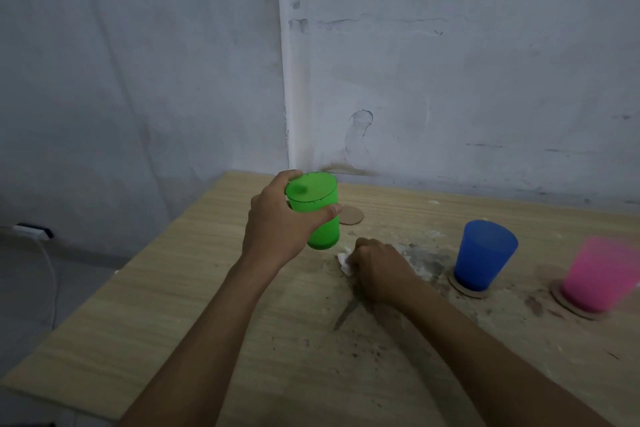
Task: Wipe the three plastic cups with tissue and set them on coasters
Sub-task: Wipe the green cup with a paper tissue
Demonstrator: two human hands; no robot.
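You're gripping green cup in left hand, fingers wrapping wall, cup tilting, raised off table. Bare coaster lying just beyond cup, nearer left hand. Right hand clutching tissue, resting on table.

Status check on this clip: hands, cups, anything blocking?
Left hand holds green cup aloft. Right hand grips tissue on table. Empty coaster unobstructed.

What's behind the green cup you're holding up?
A round brown cardboard coaster lies on the wooden table just behind the green plastic cup, which the left hand holds. Only the coaster's right part shows; cup and thumb cover the rest.
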